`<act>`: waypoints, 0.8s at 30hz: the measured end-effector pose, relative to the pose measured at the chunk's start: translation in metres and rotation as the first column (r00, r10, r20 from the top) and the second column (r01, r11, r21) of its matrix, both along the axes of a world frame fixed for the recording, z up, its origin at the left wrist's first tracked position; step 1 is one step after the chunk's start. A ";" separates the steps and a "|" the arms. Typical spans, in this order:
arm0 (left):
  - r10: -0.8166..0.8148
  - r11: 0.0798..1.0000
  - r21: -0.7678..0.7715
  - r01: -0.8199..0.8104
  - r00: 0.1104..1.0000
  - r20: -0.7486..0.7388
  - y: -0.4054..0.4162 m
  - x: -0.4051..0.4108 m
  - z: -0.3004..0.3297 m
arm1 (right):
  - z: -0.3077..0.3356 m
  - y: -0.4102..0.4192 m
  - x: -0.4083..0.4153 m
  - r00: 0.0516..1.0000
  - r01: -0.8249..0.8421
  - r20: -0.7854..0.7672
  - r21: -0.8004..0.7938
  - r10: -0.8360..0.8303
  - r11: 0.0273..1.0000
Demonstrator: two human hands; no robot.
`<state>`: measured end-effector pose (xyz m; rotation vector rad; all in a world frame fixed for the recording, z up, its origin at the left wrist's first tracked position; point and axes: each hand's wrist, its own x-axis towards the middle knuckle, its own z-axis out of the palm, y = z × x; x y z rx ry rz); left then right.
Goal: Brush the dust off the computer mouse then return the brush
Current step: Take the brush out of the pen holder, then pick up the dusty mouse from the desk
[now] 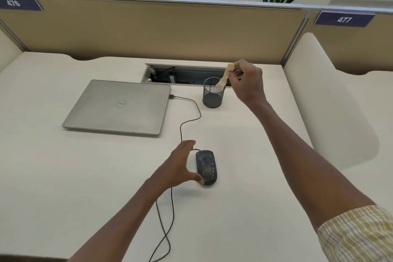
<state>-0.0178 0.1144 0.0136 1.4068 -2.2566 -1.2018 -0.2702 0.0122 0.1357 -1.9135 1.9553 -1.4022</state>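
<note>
Pinching the brush by its handle, your right hand has its bristle end inside the mesh cup at the back of the counter. Your left hand, fingers spread, holds nothing and touches the mouse only with its thumb. That mouse looks speckled with dust, so brushing seems not yet begun: lift the brush clear and carry it to the mouse.

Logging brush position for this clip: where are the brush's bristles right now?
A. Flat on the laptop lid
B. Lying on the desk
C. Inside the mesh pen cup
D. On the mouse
C: the right hand holds the brush by its handle, bristles down inside the mesh pen cup.
</note>
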 end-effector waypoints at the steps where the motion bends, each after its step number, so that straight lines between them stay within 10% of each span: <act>1: -0.021 1.000 0.006 0.020 0.999 0.049 0.000 -0.002 -0.002 | 0.001 0.008 0.003 1.000 0.000 0.007 -0.011 0.000 1.000; 10: -0.087 0.995 -0.033 0.099 0.960 0.267 0.005 -0.010 -0.017 | -0.007 0.069 0.025 0.995 -0.033 0.087 -0.081 0.040 0.996; 24: 0.007 0.998 -0.064 0.004 0.985 0.174 0.008 -0.011 -0.045 | -0.010 0.097 0.010 0.999 -0.028 0.045 -0.063 0.030 0.998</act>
